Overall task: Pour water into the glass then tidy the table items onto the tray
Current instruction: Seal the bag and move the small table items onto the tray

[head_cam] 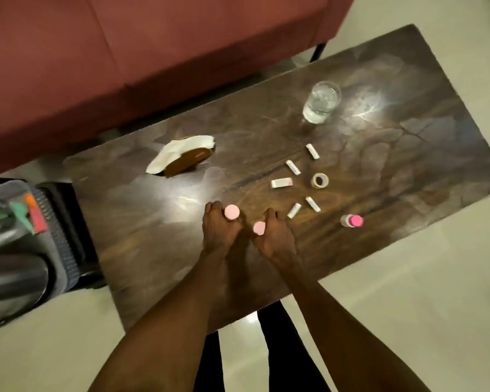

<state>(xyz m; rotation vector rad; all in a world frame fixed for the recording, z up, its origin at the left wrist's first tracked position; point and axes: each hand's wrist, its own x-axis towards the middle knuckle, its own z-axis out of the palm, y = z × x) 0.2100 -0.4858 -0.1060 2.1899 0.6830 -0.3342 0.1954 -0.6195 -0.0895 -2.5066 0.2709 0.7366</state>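
Observation:
On the dark wooden table (408,154), my left hand (219,233) is closed around a small bottle with a pale pink cap (231,212). Beside it, my right hand (275,237) grips a second pink-capped bottle (259,228). A third small bottle with a bright pink cap (352,220) stands to the right near the front edge. A glass with water (321,102) stands at the far side. Several small white tubes (293,167) and a small box (281,183) lie scattered around a tape roll (319,180).
A brown holder with white tissue (181,157) lies at the table's left. A grey tray (57,239) holding a dark kettle-like vessel (12,281) and coloured items stands left of the table. A red sofa (125,52) runs behind. My legs show below the table edge.

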